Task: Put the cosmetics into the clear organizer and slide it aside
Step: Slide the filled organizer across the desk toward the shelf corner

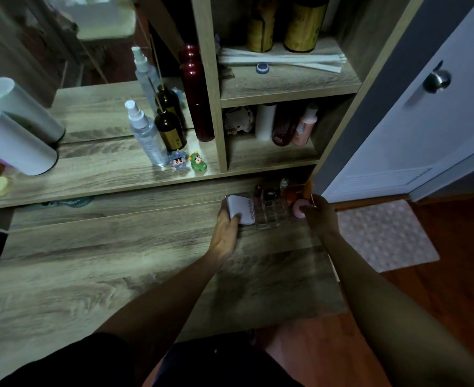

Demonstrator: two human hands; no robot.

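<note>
A clear organizer (269,216) with small compartments stands at the far right of the wooden desk (118,261), against the shelf unit. Lipsticks and small bottles (270,192) stand in its back slots. My left hand (226,231) grips a white compact case (241,209) at the organizer's left side. My right hand (321,215) rests on the organizer's right end, fingers pinched beside a pink round sponge (298,208) and an orange item (308,188). What exactly the right fingers pinch is too dark to tell.
A raised shelf holds a spray bottle (146,135), a dark diffuser bottle (170,129), a red bottle (196,93), two small figurines (188,162) and white cylinders (15,141). Cubbies with bottles (286,124) rise behind the organizer. A door (426,107) and pink mat (384,233) lie right.
</note>
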